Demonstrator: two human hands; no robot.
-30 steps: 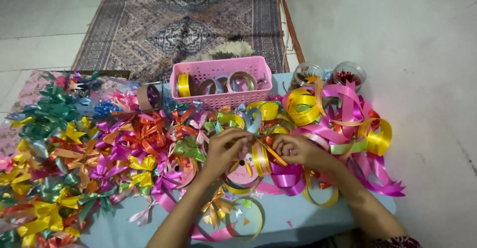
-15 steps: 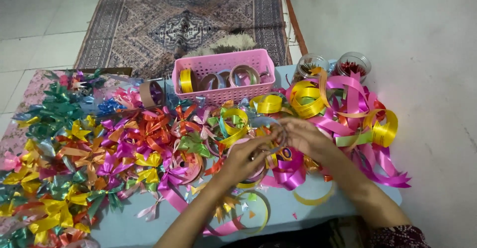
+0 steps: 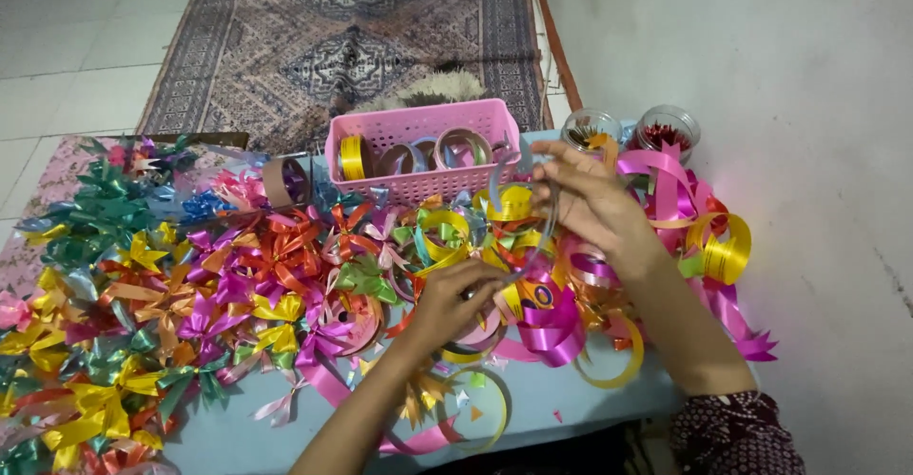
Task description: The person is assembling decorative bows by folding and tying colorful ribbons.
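Both hands were closed in pinches on one silvery ribbon strip (image 3: 544, 223): the right hand (image 3: 594, 204) gripped its upper end just before the pink basket (image 3: 423, 152), the left hand (image 3: 456, 299) its lower end above the ribbon pile (image 3: 238, 285). The strip curved thin and glossy between them. Bare blue table (image 3: 561, 404) showed only along the near edge; bows crowded the left, ribbon loops the right.

A floor of pale tiles (image 3: 67, 47) is seen at the upper left. A patterned rug (image 3: 361, 38) in grey and pink tones, edged in brown, is laid across it at the top. A plain off-white wall (image 3: 808, 104) is seen on the right. Even, soft light is cast throughout.
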